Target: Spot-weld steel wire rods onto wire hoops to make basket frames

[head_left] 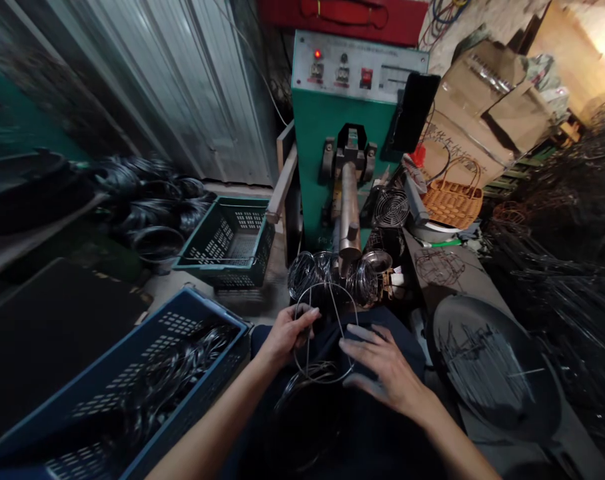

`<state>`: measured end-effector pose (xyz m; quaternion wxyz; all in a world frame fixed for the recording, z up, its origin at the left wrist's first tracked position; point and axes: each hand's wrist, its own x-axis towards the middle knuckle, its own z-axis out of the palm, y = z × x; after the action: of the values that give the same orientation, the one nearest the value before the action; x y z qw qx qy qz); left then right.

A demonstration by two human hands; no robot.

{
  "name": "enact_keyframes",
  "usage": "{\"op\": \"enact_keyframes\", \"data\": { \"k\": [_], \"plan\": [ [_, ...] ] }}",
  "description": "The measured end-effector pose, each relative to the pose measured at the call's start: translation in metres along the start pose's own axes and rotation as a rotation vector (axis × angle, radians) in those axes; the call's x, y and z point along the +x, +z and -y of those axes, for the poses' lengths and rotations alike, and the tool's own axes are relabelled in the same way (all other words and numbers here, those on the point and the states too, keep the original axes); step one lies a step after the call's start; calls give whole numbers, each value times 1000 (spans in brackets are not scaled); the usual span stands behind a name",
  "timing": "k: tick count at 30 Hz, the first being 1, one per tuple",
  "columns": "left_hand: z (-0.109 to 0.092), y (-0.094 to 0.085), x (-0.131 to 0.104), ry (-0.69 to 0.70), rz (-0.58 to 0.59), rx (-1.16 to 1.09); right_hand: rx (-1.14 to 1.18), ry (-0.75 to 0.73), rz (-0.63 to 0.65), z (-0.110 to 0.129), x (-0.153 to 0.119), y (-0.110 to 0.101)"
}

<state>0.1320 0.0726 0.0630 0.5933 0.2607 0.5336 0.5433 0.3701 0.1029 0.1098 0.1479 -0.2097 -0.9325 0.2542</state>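
Observation:
A thin metal wire ring with wires running across it is upright above my lap. My left hand pinches its left side between thumb and fingers. At the ring's right side my right hand is spread, its fingertips close to or touching the wire. More wire hoops lie in my lap below. Just beyond the ring, a metal arm sticks out from a green machine, with coiled wire rings under it.
To the left are a green crate and a blue crate holding dark wire pieces. A dark round pan with short rods is at the right. A wicker basket and a cardboard box stand farther back.

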Motion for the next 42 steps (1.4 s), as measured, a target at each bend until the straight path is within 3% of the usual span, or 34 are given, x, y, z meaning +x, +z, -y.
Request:
{"op": "enact_keyframes", "data": {
  "k": [6,22,42],
  "plan": [
    [-4,5,-9,-34,-79,-54,-128,-50,-36,-6,0,12],
    [-4,6,-2,-5,-86,-101,-75,9,-136,-6,6,15],
    [-21,13,5,12,-60,-160,-84,-39,-183,-11,19,1]
  ]
}}
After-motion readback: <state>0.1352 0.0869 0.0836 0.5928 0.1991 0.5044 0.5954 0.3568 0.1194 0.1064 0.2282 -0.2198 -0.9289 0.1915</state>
